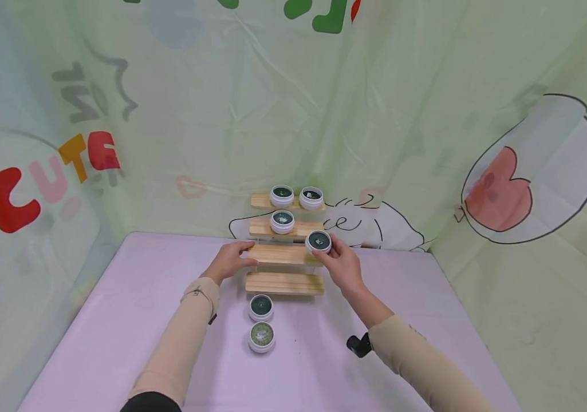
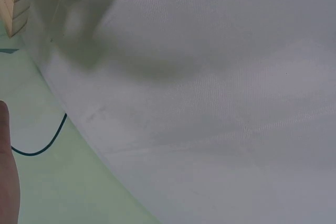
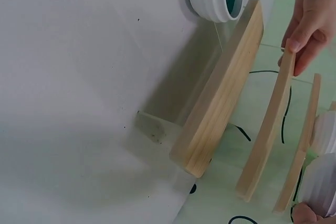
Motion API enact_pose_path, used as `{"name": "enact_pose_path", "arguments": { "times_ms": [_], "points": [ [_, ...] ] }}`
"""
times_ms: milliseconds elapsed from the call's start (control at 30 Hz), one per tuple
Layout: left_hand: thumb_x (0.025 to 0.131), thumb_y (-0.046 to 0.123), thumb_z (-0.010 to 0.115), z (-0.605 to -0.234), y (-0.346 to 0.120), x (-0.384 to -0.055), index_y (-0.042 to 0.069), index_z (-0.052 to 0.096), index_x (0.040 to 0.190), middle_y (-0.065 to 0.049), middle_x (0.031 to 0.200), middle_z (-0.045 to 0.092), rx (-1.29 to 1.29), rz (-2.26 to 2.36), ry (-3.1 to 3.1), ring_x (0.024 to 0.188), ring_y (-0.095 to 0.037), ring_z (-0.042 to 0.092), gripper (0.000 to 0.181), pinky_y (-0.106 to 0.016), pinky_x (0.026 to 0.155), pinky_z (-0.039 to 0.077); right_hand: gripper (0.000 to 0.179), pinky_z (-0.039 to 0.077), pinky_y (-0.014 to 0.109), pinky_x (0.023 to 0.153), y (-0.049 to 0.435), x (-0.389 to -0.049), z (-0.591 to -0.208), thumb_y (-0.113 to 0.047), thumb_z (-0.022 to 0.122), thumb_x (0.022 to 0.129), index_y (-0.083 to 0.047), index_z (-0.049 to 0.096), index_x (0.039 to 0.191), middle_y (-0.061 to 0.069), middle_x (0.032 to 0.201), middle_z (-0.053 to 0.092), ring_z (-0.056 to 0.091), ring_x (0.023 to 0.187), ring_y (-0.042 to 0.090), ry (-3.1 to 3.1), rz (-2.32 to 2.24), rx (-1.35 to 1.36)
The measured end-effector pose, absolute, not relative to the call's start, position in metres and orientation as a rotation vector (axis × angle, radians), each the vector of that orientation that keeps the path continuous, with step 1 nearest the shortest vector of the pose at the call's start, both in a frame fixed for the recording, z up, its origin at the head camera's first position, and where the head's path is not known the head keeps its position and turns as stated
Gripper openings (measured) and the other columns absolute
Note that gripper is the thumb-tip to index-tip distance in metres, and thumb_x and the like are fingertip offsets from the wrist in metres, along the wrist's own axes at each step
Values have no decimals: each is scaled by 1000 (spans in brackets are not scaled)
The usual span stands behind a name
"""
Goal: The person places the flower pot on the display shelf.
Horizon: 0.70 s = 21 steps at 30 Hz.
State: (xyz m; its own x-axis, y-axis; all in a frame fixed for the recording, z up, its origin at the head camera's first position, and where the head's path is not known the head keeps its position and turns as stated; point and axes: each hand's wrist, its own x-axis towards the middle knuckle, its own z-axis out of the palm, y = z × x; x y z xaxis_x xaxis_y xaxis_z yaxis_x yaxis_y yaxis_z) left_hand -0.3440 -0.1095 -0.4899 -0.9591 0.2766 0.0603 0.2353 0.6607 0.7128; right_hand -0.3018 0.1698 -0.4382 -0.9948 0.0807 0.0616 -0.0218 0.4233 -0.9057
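Observation:
A tiered wooden display stand (image 1: 285, 282) has several slatted steps. My left hand (image 1: 228, 260) grips the left end of its second step from the bottom, thumb on the front edge in the right wrist view. In my right hand (image 1: 343, 264) is a small white round jar (image 1: 318, 242) with a dark green top, held over that step's right end; whether it touches the wood, I cannot tell. Two similar jars (image 1: 282, 195) (image 1: 311, 198) sit on the top step, and one jar (image 1: 282, 221) stands on the step below.
In front of the stand, a dark-topped jar (image 1: 261, 307) and a lighter green-topped jar (image 1: 262, 336) stand on the lilac tablecloth (image 1: 314, 366). A printed curtain (image 1: 211, 126) hangs right behind the stand and along both sides.

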Motion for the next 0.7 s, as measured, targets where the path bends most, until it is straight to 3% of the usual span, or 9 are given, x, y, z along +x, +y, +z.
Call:
{"name": "enact_pose_path", "arguments": {
  "times_ms": [700],
  "points": [
    [86,22,76,-487,-109,-341,-3,52,138,-19,137,55,440,1182,2814,127,-34,52,63,-44,108,43,65,47,31,104,157,-329,-433,-23,74,88,-2,46,144,15,142,52,51,129,23,-2556,1597,-52]
  ]
}}
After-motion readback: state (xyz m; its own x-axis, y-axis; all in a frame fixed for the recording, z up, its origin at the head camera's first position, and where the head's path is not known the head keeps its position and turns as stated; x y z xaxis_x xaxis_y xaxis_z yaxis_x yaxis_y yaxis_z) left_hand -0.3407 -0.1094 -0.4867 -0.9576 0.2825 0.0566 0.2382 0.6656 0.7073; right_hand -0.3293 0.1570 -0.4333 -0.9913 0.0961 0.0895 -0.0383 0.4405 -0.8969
